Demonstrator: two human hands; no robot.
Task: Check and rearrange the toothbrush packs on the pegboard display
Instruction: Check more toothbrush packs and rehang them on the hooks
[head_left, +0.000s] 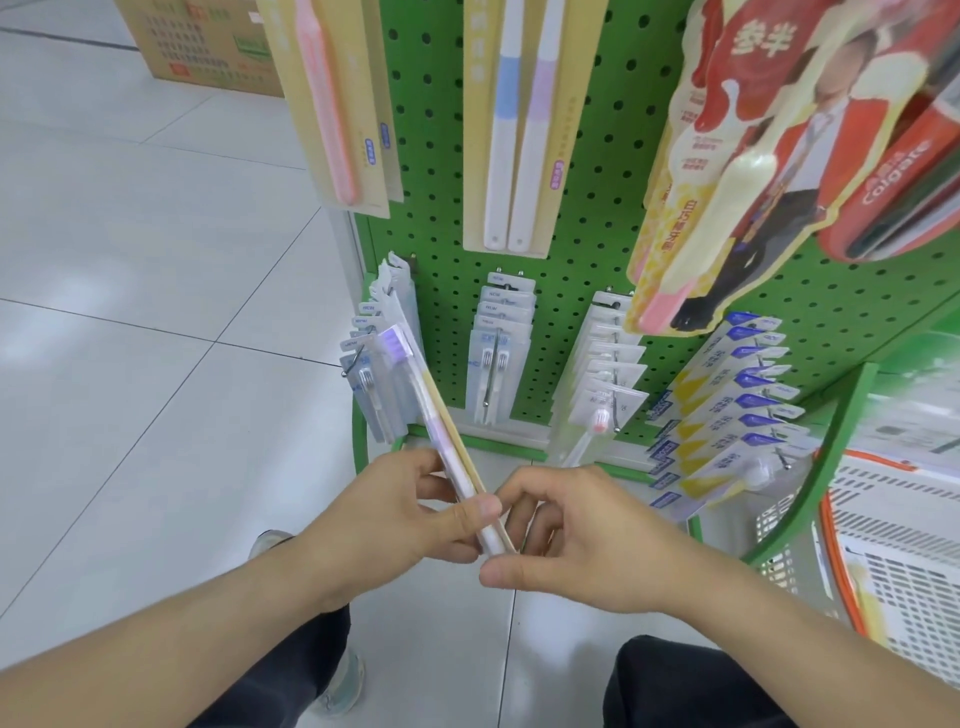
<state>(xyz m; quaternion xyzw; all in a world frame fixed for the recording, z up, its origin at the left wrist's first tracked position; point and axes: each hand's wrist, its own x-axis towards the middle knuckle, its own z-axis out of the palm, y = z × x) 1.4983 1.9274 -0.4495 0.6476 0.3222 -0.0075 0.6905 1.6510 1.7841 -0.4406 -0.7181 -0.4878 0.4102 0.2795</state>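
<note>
Left hand (415, 512) and right hand (566, 535) both pinch lower end of toothbrush pack (447, 441), held edge-on, tilted, brush head up near lower-left hook packs (374, 374). Behind: green pegboard (597, 182) with more hanging packs; white basket (893, 545) at right.
</note>
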